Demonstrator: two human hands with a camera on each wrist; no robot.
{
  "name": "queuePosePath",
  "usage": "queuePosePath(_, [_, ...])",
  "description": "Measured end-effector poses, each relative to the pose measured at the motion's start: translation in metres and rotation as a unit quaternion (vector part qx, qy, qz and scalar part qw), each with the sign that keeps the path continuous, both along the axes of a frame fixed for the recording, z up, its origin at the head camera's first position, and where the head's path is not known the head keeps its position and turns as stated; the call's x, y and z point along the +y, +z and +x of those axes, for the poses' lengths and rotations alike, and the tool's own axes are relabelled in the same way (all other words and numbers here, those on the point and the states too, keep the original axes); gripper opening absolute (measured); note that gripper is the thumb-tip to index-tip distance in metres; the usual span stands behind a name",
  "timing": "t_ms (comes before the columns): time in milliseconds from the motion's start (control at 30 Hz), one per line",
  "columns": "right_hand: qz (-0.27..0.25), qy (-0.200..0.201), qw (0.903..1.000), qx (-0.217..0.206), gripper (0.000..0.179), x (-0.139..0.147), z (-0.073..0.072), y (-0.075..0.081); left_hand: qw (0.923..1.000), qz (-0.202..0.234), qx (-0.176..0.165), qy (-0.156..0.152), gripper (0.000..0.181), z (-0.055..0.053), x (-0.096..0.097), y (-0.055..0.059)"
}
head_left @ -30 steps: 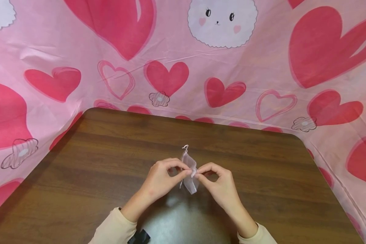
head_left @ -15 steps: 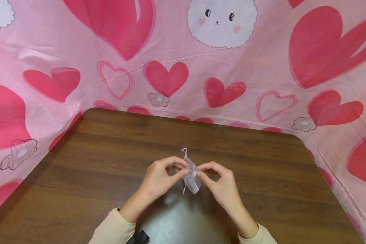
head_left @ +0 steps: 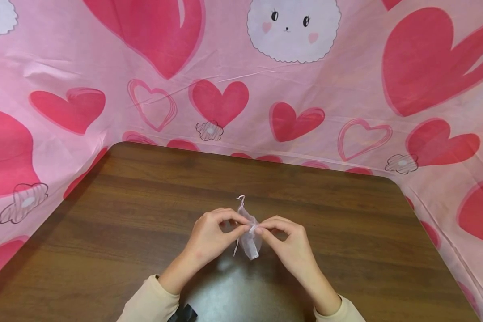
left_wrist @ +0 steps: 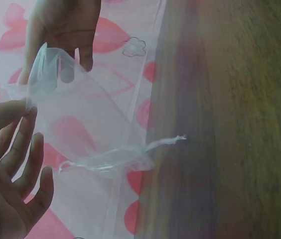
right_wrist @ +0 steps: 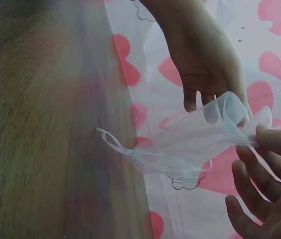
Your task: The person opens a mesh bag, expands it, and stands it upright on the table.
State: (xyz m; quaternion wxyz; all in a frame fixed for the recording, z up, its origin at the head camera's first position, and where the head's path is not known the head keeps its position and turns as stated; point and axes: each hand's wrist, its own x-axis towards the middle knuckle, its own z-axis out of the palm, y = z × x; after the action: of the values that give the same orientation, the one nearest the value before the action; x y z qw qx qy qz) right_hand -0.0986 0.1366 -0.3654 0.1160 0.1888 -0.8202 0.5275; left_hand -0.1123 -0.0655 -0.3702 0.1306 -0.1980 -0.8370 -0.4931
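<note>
Honestly, pinching the sheer bag [head_left: 249, 246] with both left hand [head_left: 211, 235] and right hand [head_left: 293, 243], so tug gently and evenly from each side and don't snag that drawstring [left_wrist: 165, 142].

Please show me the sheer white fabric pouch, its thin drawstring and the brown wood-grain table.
Sheer white fabric pouch [left_wrist: 88, 117]: left wrist view, body.
Thin drawstring [left_wrist: 164, 142]: left wrist view, protruding end.
Brown wood-grain table [head_left: 165, 179]: head view, the top.

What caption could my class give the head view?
Left hand and right hand pinch a sheer drawstring pouch over a brown table.
</note>
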Motion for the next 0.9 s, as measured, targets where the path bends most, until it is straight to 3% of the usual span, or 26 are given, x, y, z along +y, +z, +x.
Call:
queuePosePath(167, [-0.006, -0.014, 0.9996, 0.022, 0.009, 0.0018, 0.0004, 0.0012, 0.9997, 0.011, -0.022, 0.002, 0.013, 0.0009, -0.0005, 0.001])
queuePosePath(467, [-0.009, -0.019, 0.9995, 0.024, 0.01, 0.0022, -0.0002, 0.0024, 0.9985, 0.026, -0.045, -0.015, 0.011, 0.0012, 0.0009, 0.0023])
queuePosePath(667, [-0.013, -0.017, 0.9992, 0.034, 0.013, 0.0019, -0.0001, 0.0017, 0.9971, -0.008, -0.072, -0.024, 0.013, 0.0032, 0.001, 0.0031])
queuePosePath(900, [-0.009, 0.004, 0.9991, 0.041, 0.015, -0.0002, 0.0013, 0.0005, 0.9991, -0.011, -0.034, -0.024, 0.012, 0.0031, 0.0015, 0.0023])
